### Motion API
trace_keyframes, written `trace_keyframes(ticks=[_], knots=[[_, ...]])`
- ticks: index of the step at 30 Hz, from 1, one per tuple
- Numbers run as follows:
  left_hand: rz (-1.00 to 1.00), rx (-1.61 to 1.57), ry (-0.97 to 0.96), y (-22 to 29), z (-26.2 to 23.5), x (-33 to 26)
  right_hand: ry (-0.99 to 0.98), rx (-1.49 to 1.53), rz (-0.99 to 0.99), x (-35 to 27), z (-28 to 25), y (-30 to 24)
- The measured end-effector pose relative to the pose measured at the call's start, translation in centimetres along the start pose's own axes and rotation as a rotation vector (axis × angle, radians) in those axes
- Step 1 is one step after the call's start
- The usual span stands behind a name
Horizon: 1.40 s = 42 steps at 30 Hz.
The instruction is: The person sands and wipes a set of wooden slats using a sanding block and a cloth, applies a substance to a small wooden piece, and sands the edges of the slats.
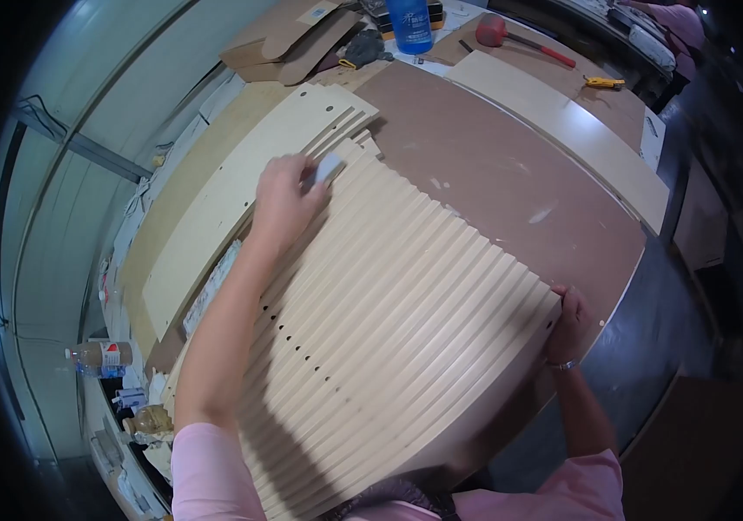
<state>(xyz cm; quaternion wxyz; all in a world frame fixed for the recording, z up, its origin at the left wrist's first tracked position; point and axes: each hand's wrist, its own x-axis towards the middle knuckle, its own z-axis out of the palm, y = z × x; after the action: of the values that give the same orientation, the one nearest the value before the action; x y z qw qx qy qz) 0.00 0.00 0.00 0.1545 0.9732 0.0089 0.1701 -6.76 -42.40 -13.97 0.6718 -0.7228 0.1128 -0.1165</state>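
A long row of pale wooden boards [415,278] stands on edge side by side across the table, their narrow edges facing up. Several boards have small dark holes along the left part. At the far left end of the row, my left hand [286,195] is closed around a small pale grey block [328,166], just over the board edges. My right hand [569,317] grips the right end of the nearest board, whose outer face has a hole by the corner. Part of that hand's fingers is hidden by the wood.
Flat boards with holes [224,195] lie stacked to the left. Beyond are a brown tabletop [493,156], a long pale panel [562,122], a red mallet [491,32], a yellow utility knife [604,83], a blue container [410,26] and cardboard [289,39]. A plastic bottle [100,354] lies far left.
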Motion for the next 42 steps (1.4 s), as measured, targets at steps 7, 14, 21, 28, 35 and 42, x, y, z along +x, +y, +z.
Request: trace_keyframes(ticks=[7, 14, 21, 28, 35, 42], knots=[[-0.132, 0.084, 0.046, -5.0, -7.7, -14.2, -0.032, 0.028, -0.035, -0.2, 0.1, 0.3], [-0.076, 0.109, 0.079, -4.3, -10.3, -14.0, -0.042, -0.026, -0.034, -0.1, 0.3, -0.6], [0.308, 0.032, 0.049, 2.9, -0.6, 0.8, -0.005, 0.03, 0.018, -0.1, 0.2, 0.1], [0.273, 0.227, -0.067, 2.0, 1.5, 8.8, -0.028, 0.045, -0.021, -0.5, 0.4, -0.4], [0.254, 0.272, -0.068, 0.9, 0.7, 8.8, -0.021, 0.027, -0.043, -0.4, 0.6, -0.4], [0.286, 0.194, 0.022, 0.7, 1.1, 8.5, -0.016, 0.058, -0.045, -0.2, 0.7, -0.5]])
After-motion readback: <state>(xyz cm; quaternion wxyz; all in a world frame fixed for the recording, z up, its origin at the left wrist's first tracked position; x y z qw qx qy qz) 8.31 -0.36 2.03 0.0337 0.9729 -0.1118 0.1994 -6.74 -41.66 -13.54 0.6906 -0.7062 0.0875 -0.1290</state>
